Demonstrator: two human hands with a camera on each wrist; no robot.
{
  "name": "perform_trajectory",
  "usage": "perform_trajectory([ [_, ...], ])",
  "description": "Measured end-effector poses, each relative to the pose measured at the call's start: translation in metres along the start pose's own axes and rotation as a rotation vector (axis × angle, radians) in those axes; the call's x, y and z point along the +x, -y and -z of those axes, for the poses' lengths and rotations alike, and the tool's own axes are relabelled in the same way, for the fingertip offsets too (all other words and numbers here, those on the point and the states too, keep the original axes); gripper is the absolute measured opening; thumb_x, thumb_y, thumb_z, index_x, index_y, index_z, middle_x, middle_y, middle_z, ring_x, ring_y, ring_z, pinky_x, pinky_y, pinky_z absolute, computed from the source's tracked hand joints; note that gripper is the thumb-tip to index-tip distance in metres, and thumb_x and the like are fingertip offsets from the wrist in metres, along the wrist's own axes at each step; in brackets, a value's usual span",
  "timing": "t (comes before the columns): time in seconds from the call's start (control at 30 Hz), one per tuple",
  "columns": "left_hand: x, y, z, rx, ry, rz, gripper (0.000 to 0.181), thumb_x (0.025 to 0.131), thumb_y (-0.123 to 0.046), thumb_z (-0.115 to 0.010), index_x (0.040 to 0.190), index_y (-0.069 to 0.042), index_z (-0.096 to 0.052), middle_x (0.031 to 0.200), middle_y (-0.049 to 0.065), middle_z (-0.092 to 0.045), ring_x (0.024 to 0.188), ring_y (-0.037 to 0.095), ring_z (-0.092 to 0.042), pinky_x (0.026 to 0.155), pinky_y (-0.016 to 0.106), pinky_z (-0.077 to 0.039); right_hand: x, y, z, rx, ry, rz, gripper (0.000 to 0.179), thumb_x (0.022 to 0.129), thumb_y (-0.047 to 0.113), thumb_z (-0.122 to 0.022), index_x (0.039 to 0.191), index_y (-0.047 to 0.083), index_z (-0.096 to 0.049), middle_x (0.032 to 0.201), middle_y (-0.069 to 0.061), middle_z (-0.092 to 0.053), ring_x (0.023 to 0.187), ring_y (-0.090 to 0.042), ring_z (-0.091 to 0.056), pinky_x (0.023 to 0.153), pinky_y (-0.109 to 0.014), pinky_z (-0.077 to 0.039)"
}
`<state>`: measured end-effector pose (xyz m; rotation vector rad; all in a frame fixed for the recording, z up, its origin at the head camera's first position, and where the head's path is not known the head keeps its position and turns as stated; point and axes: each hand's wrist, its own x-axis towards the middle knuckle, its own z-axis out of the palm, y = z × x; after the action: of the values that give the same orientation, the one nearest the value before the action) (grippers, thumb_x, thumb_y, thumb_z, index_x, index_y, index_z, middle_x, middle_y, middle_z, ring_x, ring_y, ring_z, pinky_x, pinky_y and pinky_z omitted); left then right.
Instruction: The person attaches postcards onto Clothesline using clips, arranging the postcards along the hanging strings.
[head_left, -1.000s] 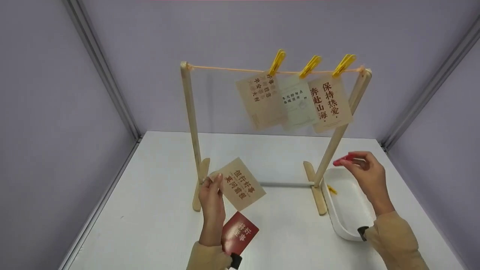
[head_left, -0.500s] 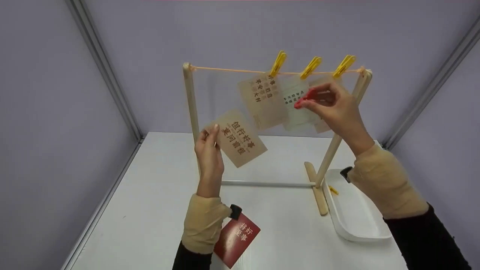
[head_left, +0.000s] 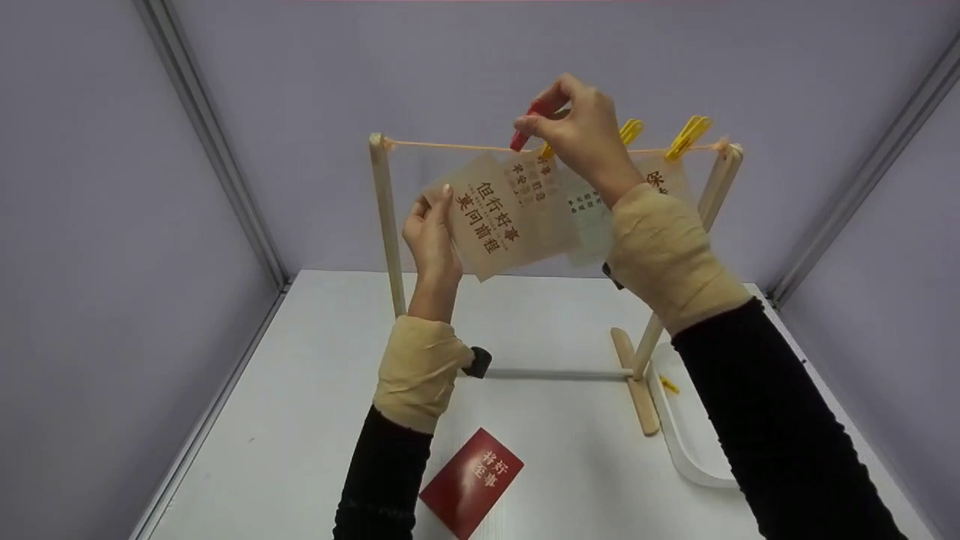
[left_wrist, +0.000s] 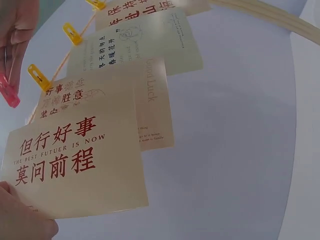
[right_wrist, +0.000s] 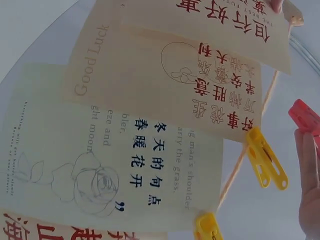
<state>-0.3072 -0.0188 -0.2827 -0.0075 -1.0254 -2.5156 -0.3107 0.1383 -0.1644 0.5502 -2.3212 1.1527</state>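
My left hand (head_left: 433, 234) pinches a beige postcard (head_left: 486, 217) by its left edge, holding it up just under the orange string (head_left: 442, 145). That card overlaps a beige card (head_left: 555, 225) hanging behind it. In my right hand (head_left: 581, 131), thumb and fingers pinch a red clothespin (head_left: 527, 129), its tip right at the string above the held postcard. Yellow clothespins (head_left: 688, 138) fix three cards to the string: the beige one, a pale green card (left_wrist: 135, 45) and another beige card (head_left: 667, 174). My right hand and forearm partly hide these in the head view.
The string runs between two wooden posts (head_left: 384, 217) joined low down by a pale bar (head_left: 555, 373). A red card (head_left: 472, 482) lies on the white table (head_left: 300, 420). A white tray (head_left: 686, 450) at the right holds a yellow clothespin (head_left: 669, 385).
My left hand has raised the postcard from near the tabletop to the string. My right hand has carried the red clothespin from above the tray up and left to the string.
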Motion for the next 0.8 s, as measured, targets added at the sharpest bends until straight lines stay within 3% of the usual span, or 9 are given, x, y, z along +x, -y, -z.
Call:
perform_trajectory([
  [0.13, 0.004, -0.002, -0.003, 0.007, -0.009, 0.000, 0.012, 0.091, -0.005, -0.056, 0.101, 0.002, -0.054, 0.085, 0.009, -0.058, 0.075, 0.017, -0.058, 0.067, 0.027, -0.046, 0.010, 0.001, -0.012, -0.015, -0.022, -0.016, 0.026, 0.081, 0.021, -0.072, 0.090, 0.002, -0.056, 0.086, -0.003, -0.060, 0.081, -0.015, -0.060, 0.074, -0.023, -0.047],
  [0.3, 0.005, -0.005, -0.010, 0.011, 0.013, 0.007, 0.011, 0.092, -0.004, -0.054, 0.102, 0.003, -0.053, 0.083, 0.009, -0.057, 0.073, 0.018, -0.057, 0.065, 0.028, -0.046, 0.016, 0.003, -0.020, 0.057, -0.048, -0.041, 0.024, 0.080, 0.018, -0.072, 0.088, 0.001, -0.057, 0.083, -0.005, -0.060, 0.076, -0.014, -0.063, 0.072, -0.021, -0.049],
  [0.53, 0.004, -0.004, -0.012, 0.016, -0.005, 0.012, 0.011, 0.092, -0.003, -0.054, 0.102, 0.003, -0.054, 0.082, 0.009, -0.057, 0.071, 0.017, -0.057, 0.064, 0.028, -0.047, 0.018, 0.003, -0.026, 0.146, -0.013, -0.074, 0.021, 0.080, 0.011, -0.071, 0.089, -0.002, -0.057, 0.083, -0.007, -0.059, 0.076, -0.018, -0.064, 0.070, -0.019, -0.050],
  [0.8, 0.005, 0.000, -0.012, 0.037, -0.019, 0.008, 0.010, 0.092, -0.004, -0.053, 0.101, 0.002, -0.053, 0.081, 0.009, -0.057, 0.070, 0.017, -0.058, 0.063, 0.028, -0.048, 0.017, 0.003, -0.025, 0.118, 0.030, -0.090, 0.023, 0.082, 0.012, -0.070, 0.093, -0.004, -0.058, 0.084, -0.006, -0.056, 0.079, -0.020, -0.063, 0.071, -0.020, -0.050],
])
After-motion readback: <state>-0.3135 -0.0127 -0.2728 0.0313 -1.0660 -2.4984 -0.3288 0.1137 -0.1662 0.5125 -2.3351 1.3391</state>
